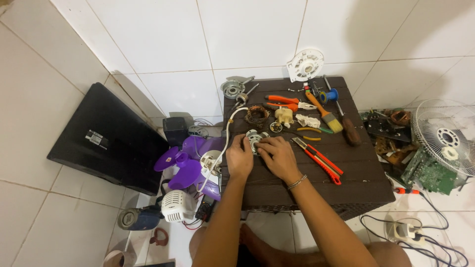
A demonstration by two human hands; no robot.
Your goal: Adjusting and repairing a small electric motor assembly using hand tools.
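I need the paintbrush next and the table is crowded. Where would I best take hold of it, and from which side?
Probably grip the paintbrush by its orange handle, mid-length, coming from above. It lies flat and slanted, bristles toward the near right, and the handle's far end sits among small tools by the blue tape roll, so the middle looks freest.

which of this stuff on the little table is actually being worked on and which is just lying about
In hand:
- round metal motor part, held between left hand and right hand
- white cable beside the left hand

Lying about:
- red utility knife
- orange pliers
- paintbrush
- copper coil
- purple fan blade on the floor
- wire fan guard
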